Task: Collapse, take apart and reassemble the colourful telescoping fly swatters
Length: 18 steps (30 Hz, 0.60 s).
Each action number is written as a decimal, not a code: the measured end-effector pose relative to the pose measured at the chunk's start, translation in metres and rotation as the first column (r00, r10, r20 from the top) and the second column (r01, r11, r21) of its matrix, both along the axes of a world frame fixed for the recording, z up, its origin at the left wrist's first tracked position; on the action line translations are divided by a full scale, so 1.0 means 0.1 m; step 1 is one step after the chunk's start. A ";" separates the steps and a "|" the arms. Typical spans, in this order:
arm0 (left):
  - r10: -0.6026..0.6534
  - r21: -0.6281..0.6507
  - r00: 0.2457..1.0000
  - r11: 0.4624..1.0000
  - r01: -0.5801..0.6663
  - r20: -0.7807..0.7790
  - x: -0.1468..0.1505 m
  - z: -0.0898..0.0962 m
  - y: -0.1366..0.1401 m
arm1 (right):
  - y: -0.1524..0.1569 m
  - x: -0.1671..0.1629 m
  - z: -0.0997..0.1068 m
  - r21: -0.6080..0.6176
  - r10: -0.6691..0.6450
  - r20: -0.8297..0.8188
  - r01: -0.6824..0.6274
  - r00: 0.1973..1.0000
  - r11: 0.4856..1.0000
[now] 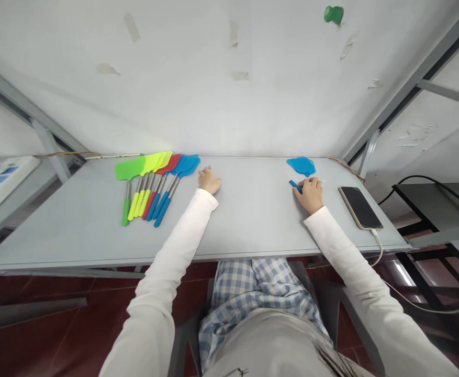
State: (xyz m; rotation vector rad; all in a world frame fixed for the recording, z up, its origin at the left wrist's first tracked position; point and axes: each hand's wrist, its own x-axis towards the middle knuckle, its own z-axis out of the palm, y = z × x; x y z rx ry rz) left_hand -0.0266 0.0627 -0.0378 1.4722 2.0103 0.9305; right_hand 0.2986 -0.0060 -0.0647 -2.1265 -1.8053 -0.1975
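Toward the right of the table, my right hand (pixel 310 195) is closed around a short blue handle (pixel 295 186), most of it hidden under the fingers. Just beyond lies a blue fly swatter head (pixel 302 166); whether it joins the handle cannot be seen. My left hand (pixel 209 181) rests on the table nearer the middle, fingers pinched together, with a tiny dark tip at the fingertips too small to name. Close to its left, several fly swatters lie fanned out: a green one (pixel 130 168), yellow ones (pixel 150 163), a red one (pixel 170 164) and blue ones (pixel 187 165), with metal shafts and coloured handles.
A phone (pixel 359 208) lies at the right on the grey table (pixel 253 230), with a white charging cable (pixel 377 245) running off the front edge. The white wall (pixel 229 115) stands behind. A white and blue object (pixel 5 180) sits at far left.
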 end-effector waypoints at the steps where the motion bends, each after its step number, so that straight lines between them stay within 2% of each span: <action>1: -0.003 -0.016 0.994 1.000 0.001 -0.112 0.01 -0.01 -0.02 | 0.00 0.02 -0.01 -0.001 -0.018 -0.014 0.018 1.000 1.000; 4: -0.027 -0.027 0.966 0.999 0.021 -0.257 0.00 -0.05 -0.10 | 0.00 0.09 -0.04 0.006 -0.034 -0.048 0.034 0.998 0.999; 7: -0.018 -0.024 0.941 1.000 0.010 -0.338 -0.04 -0.09 -0.18 | 0.03 0.20 -0.07 0.000 -0.018 -0.076 0.018 0.997 1.000; 14: 0.155 0.018 0.880 0.986 -0.164 -0.448 -0.29 -0.09 -0.31 | 0.07 0.39 -0.10 0.019 -0.081 -0.094 0.083 0.992 0.996; 18: 0.094 0.008 0.888 0.995 -0.101 -0.451 -0.42 -0.07 -0.32 | 0.06 0.38 -0.10 0.026 -0.118 -0.046 0.119 0.992 0.992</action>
